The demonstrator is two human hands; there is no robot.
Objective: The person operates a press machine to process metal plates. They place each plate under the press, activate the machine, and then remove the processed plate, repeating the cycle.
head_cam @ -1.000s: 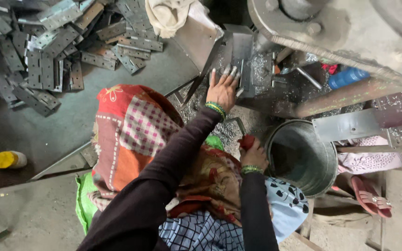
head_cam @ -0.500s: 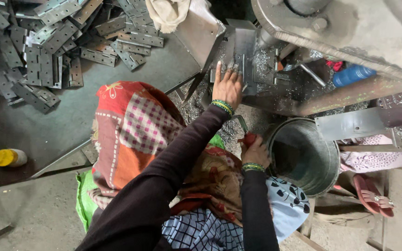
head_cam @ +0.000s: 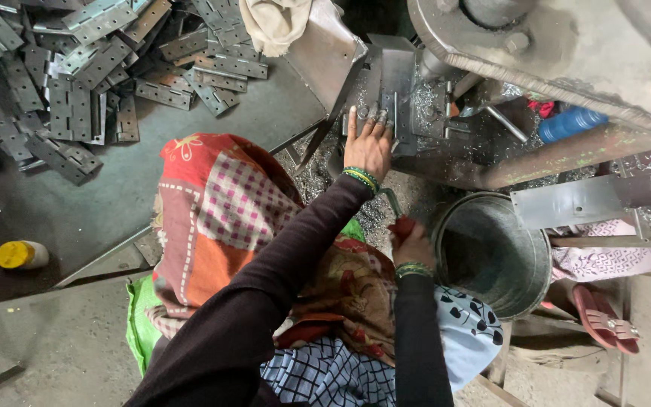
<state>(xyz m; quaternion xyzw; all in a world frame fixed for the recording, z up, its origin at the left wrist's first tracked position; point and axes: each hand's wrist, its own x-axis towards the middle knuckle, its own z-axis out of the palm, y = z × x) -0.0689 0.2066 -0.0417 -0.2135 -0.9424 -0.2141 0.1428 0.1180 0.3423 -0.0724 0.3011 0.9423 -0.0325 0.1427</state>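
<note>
My left hand [head_cam: 368,145] reaches forward in a dark sleeve with green bangles. Its fingers lie stretched out flat against the grey metal fixture [head_cam: 398,89] of a machine, amid metal shavings. I cannot see anything gripped in it. My right hand [head_cam: 414,246] is closed around a red-covered handle [head_cam: 401,225] on a thin metal lever, just left of a steel bucket [head_cam: 525,290]. A patchwork cloth [head_cam: 220,218] covers my lap below both arms.
A pile of several perforated metal hinge plates [head_cam: 84,83] lies on the floor at the upper left. A yellow-capped container [head_cam: 18,255] stands at the left. The machine's large body [head_cam: 566,53] fills the upper right, with a flat metal plate [head_cam: 574,202] and a pink sandal [head_cam: 600,320] at right.
My left hand has slid a little forward and settled flatter on the fixture. My right hand stays closed on the red handle.
</note>
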